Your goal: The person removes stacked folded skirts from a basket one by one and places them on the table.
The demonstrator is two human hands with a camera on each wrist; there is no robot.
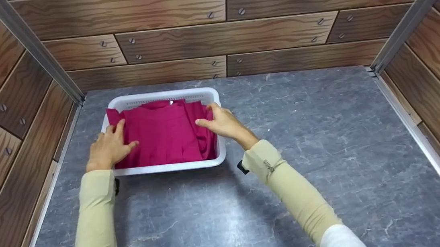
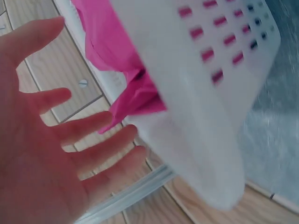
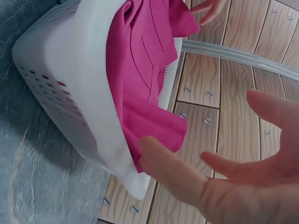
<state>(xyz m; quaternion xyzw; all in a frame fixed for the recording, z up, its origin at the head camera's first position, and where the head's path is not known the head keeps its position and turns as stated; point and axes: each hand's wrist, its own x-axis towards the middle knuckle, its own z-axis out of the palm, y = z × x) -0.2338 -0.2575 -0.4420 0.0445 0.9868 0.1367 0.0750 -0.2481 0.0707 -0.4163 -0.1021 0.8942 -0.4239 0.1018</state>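
We find the magenta cloth [image 1: 160, 133] inside the white basket [image 1: 167, 167], near the far left corner of the worktop [image 1: 327, 149], its walls apparently keeping the fabric contained. We note the left hand [image 1: 109, 148] and right hand [image 1: 226, 123] flanking it, fingers apart, seemingly to steady the cloth; contact we cannot confirm.

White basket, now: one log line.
basket: on table | pink cloth: in basket | left hand: at basket's left | right hand: at basket's right | grip: none

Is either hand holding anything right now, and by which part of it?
Nothing is held. The left hand and right hand are at the sides of the basket, fingers spread, gripping neither it nor the cloth.
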